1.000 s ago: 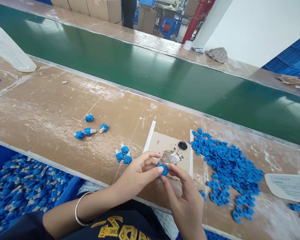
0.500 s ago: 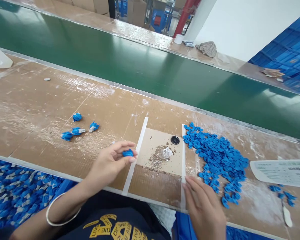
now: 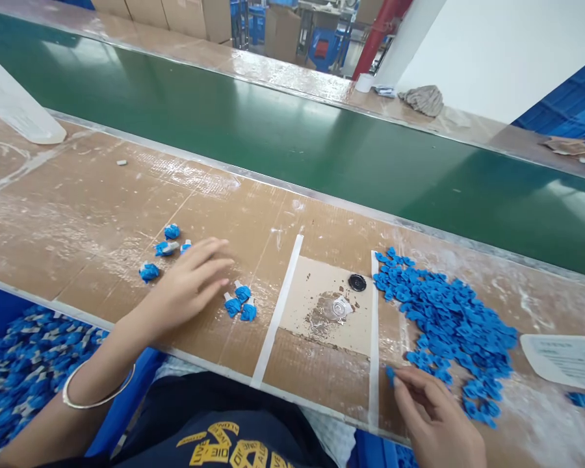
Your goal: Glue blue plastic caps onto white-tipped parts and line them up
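A small blue piece (image 3: 390,374) sits at the near-left fringe of the big blue pile (image 3: 443,325), pinched at the fingertips of the right hand (image 3: 439,416). That hand reaches up from the table's near edge, fingers curled around the piece, so the pile lies just ahead and to the right of it, its long spread running away toward the green conveyor belt (image 3: 292,143).

The left hand (image 3: 185,286) lies flat and released on the table (image 3: 78,214), palm down, fingers pointing right and holding nothing. A trio of assembled blue-and-white pieces (image 3: 238,302) sits just beyond its fingertips to the right. A second scatter of such pieces (image 3: 163,253) lies just to its left and behind it, one partly hidden under the fingers. The left hand is far nearer to both small groups; the right is the nearer one to the pile.

Between the hands, two white tape strips frame a pale cardboard patch (image 3: 322,299) carrying a black disc (image 3: 356,282) and a clear round part (image 3: 340,307). A blue bin (image 3: 24,370) of similar pieces stands below the table at the left, and a white paper sheet (image 3: 565,357) lies right of the pile.
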Demonstrator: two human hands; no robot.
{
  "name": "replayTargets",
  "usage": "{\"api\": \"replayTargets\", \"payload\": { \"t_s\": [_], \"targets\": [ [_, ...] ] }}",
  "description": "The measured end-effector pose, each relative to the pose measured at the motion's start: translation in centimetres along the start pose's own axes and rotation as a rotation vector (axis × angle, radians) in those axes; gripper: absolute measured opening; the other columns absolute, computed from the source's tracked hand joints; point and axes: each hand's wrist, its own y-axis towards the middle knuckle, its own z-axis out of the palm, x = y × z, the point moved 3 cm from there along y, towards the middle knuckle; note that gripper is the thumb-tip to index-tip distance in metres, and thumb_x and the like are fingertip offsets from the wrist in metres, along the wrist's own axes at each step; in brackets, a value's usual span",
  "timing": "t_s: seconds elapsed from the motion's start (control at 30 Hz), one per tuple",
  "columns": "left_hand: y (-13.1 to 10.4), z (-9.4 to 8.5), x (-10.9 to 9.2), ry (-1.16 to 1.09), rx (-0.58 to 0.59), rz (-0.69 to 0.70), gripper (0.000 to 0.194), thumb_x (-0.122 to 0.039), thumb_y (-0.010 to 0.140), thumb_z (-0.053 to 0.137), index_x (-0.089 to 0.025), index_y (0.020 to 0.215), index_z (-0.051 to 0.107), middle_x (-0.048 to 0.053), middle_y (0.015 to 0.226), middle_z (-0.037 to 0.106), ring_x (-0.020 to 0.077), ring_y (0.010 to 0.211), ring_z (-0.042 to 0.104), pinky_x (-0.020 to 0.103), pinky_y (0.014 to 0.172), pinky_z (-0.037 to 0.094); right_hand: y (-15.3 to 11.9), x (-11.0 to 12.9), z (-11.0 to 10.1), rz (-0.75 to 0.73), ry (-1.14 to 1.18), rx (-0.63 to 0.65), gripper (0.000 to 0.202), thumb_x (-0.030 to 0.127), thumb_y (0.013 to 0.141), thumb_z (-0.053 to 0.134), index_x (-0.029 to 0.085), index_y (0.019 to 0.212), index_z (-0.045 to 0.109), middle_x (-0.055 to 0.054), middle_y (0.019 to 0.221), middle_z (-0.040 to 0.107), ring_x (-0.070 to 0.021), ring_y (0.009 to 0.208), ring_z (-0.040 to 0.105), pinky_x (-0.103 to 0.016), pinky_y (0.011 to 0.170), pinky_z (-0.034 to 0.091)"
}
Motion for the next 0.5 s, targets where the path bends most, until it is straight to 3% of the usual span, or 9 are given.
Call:
{"api": "replayTargets", "payload": {
  "t_s": [0.1,0.23,0.33,0.43,0.5],
  "targets": [
    [0.5,0.9,-1.3,-0.158,0.223,0.124,0.027,-0.023,0.098,0.044,-0.021,0.112,0.067,0.009,0.132,0.059,0.0241,0.123,0.053,0.041,0.105,0.043,-0.9,-0.7,0.1,-0.094,-0.016,0.005,0.031,0.041,0.099,0.045,0.019,0.098,0.067,-0.007,0.1,0.071,-0.0237,0.087,0.07,-0.034,0.074,0.055],
    [1.8,1.2,-1.8,-0.198,0.397,0.207,0.033,-0.025,0.099,0.039,-0.024,0.111,0.07,0.008,0.119,0.067,0.0224,0.108,0.061,0.037,0.095,0.048,-2.2,-1.7,0.2,-0.438,-0.194,0.123,0.034,0.024,0.102,0.034,0.014,0.118,0.063,-0.01,0.119,0.067,-0.0239,0.103,0.066,-0.036,0.084,0.056],
    [2.9,0.8,-1.9,-0.184,0.48,0.231,0.033,-0.023,0.097,0.04,-0.024,0.11,0.07,0.007,0.114,0.068,0.022,0.104,0.062,0.034,0.091,0.048,-2.2,-2.1,0.1,-0.649,-0.312,0.211,0.034,0.014,0.098,0.037,0.011,0.122,0.061,-0.012,0.125,0.063,-0.0245,0.109,0.064,-0.034,0.084,0.057],
    [3.6,0.5,-2.4,-0.166,0.545,0.249,0.03,-0.019,0.094,0.043,-0.023,0.11,0.069,0.006,0.109,0.069,0.0215,0.101,0.062,0.032,0.087,0.047,-1.5,-2.0,-0.2,-0.697,-0.371,0.232,0.038,0.005,0.093,0.032,0.008,0.12,0.06,-0.015,0.124,0.063,-0.0258,0.105,0.065,-0.036,0.08,0.058],
    [3.8,0.3,-2.7,-0.156,0.495,0.234,0.026,-0.019,0.093,0.048,-0.024,0.104,0.071,0.004,0.102,0.07,0.0202,0.095,0.063,0.029,0.083,0.046,-1.1,-1.9,-0.2,-0.691,-0.391,0.265,0.046,-0.002,0.088,0.028,0.006,0.123,0.056,-0.017,0.124,0.063,-0.0252,0.104,0.066,-0.037,0.08,0.058]
  ]
}}
